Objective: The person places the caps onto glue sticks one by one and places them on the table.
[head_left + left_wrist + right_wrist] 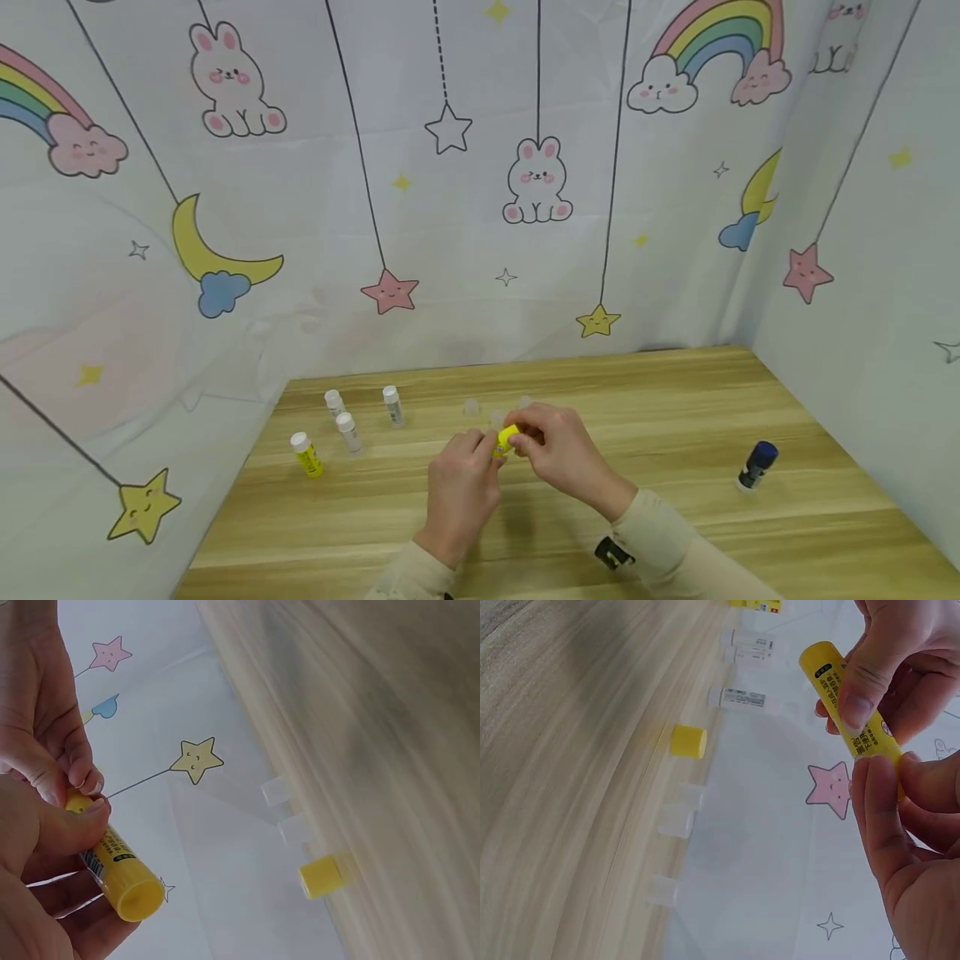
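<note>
A yellow glue stick (507, 437) is held between both hands above the table. My left hand (462, 483) grips its printed tube, the thumb lying along it in the right wrist view. My right hand (564, 450) pinches the other end of the tube between thumb and fingers. In the left wrist view the tube's open yellow end points away from the right hand. A yellow cap (688, 741) stands on the table beyond the hands, in a row with several translucent caps (676, 821). The head view shows translucent caps (471, 407) just past the fingers.
On the left of the wooden table (360, 517) stand a yellow glue stick with a white cap (306, 454) and several white-capped clear sticks (393, 406). A dark-blue-capped stick (757, 465) is at the right. Printed curtains (465, 233) hang around the back and sides.
</note>
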`<action>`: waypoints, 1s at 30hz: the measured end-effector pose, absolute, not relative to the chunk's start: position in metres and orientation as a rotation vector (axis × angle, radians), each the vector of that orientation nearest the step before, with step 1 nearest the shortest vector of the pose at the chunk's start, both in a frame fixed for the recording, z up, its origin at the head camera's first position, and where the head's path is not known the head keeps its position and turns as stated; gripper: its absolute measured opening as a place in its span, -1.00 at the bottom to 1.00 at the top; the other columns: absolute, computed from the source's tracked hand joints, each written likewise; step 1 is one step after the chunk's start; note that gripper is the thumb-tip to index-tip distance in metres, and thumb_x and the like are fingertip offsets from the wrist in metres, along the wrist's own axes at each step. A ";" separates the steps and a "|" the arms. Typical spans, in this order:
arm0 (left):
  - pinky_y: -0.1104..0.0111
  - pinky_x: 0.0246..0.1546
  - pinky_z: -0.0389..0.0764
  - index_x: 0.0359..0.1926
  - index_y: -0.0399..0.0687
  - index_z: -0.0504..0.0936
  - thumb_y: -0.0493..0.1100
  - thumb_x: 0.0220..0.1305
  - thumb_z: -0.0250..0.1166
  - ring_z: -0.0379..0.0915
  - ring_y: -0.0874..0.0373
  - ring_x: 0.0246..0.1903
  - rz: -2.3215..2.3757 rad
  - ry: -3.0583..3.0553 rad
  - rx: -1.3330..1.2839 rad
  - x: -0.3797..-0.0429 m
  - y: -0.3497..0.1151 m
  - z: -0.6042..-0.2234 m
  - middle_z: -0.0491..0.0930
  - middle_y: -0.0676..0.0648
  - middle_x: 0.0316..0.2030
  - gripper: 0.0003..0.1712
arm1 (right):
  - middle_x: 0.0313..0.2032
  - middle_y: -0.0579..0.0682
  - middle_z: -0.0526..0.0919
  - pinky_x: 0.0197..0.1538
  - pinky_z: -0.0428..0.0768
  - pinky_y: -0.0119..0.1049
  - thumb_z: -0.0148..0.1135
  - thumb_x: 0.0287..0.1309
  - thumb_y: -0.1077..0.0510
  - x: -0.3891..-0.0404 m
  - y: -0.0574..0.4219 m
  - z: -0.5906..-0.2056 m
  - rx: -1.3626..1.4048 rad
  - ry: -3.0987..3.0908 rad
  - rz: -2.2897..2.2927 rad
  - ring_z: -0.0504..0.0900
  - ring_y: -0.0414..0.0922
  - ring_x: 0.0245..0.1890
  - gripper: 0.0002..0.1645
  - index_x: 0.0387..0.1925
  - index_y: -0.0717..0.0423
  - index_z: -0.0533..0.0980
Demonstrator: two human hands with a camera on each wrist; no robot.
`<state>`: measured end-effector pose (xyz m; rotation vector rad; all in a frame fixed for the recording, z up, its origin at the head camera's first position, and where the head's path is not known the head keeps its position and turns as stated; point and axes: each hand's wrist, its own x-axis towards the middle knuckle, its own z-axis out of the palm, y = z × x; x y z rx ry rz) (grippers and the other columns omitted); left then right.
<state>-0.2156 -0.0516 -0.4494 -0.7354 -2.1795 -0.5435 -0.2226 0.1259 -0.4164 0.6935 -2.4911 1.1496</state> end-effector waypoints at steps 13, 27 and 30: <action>0.40 -0.35 0.66 -0.11 -0.15 0.73 -0.27 -0.04 0.64 0.61 0.20 -0.34 -0.627 -2.248 -0.719 -0.214 -0.049 -0.447 0.67 -0.01 -0.27 -0.58 | -0.21 -0.26 0.70 -0.26 0.67 -0.37 0.45 0.18 0.23 -0.220 0.137 -0.415 0.581 -2.513 1.315 0.66 -0.31 -0.33 -0.72 -0.07 -0.07 0.70; 0.25 -0.34 0.68 0.03 -0.10 0.71 -0.03 0.21 0.50 0.63 0.12 -0.23 -0.715 -2.255 -0.688 -0.218 -0.061 -0.449 0.66 -0.03 -0.16 -0.58 | -0.24 -0.26 0.68 -0.23 0.67 -0.39 0.47 0.16 0.22 -0.222 0.143 -0.420 0.554 -2.540 1.318 0.67 -0.29 -0.32 -0.73 -0.10 -0.08 0.71; 0.26 -0.35 0.68 0.00 -0.12 0.72 -0.08 0.26 0.45 0.64 0.10 -0.23 -0.702 -2.235 -0.676 -0.220 -0.064 -0.449 0.66 -0.05 -0.16 -0.66 | -0.24 -0.24 0.68 -0.24 0.67 -0.38 0.47 0.15 0.24 -0.222 0.146 -0.424 0.564 -2.544 1.315 0.67 -0.28 -0.33 -0.74 -0.11 -0.06 0.71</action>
